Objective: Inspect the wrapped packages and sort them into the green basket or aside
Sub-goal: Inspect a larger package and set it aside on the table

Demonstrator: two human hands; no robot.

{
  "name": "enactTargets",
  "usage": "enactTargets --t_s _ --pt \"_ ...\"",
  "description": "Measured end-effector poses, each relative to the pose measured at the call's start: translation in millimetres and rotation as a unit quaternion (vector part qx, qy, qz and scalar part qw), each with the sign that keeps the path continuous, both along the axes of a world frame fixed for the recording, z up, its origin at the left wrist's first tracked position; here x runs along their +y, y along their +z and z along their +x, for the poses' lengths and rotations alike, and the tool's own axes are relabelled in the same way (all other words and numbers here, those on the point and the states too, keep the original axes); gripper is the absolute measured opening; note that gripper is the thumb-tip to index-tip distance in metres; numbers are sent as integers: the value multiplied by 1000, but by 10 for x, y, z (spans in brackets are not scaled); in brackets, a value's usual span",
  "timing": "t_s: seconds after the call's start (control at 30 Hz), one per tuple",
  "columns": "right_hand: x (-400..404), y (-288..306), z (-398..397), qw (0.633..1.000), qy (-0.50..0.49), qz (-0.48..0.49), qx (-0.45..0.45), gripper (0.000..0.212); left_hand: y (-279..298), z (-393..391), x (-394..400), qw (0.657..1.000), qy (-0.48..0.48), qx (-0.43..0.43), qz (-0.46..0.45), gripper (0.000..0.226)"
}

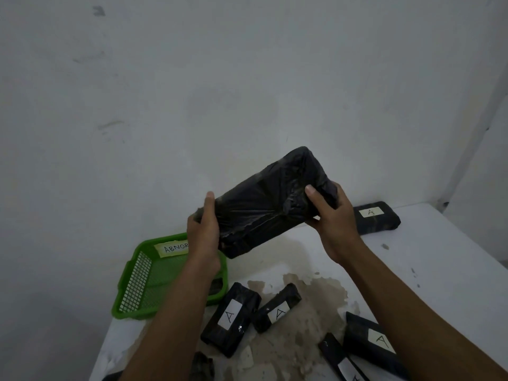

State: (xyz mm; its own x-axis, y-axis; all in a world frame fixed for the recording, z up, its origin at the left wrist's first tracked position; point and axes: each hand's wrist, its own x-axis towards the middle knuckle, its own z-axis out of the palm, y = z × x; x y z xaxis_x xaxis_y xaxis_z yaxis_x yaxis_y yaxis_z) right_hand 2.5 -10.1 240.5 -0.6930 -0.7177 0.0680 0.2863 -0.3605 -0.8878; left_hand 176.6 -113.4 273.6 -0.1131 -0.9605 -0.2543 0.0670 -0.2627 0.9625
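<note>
The step in hand looks like inspection: a black package [270,204] is held up off the table [439,270], tilted, its crumpled underside turned to the camera and no label showing on this face. The left hand [203,232] is closed on the lower left end, thumb on the near face and fingers wrapped behind. The right hand [330,218] clamps the upper right end the same way, thumb on top. Both forearms reach forward and up from the bottom edge. Next comes a verdict, and the package would likely need turning to show its other faces. If faulty, it goes down left into the green basket [137,284], tagged "ABNOR…"; something dark may already lie in it, though the left arm hides most. Otherwise it goes aside, perhaps by the far package [376,221] marked A. Four more marked A [231,317] wait nearer.
</note>
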Motion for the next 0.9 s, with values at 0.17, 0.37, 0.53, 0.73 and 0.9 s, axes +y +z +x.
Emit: enactTargets --t_s 0.17,0.37,0.53,0.73,0.9 --pt "28 112 47 988 -10 6 156 30 44 -88 55 957 -29 -177 -230 61" --pt "-4 278 273 966 13 -4 258 42 366 -363 267 932 -113 -110 -326 42" --pt "-14 329 385 981 34 -52 182 51 327 -412 289 947 -48 -86 -307 32" --pt "-184 434 508 993 -106 -30 46 17 234 -470 368 949 -15 -63 -310 22" --pt "-248 420 593 988 -123 12 90 14 140 -433 299 946 23 -52 -319 22"
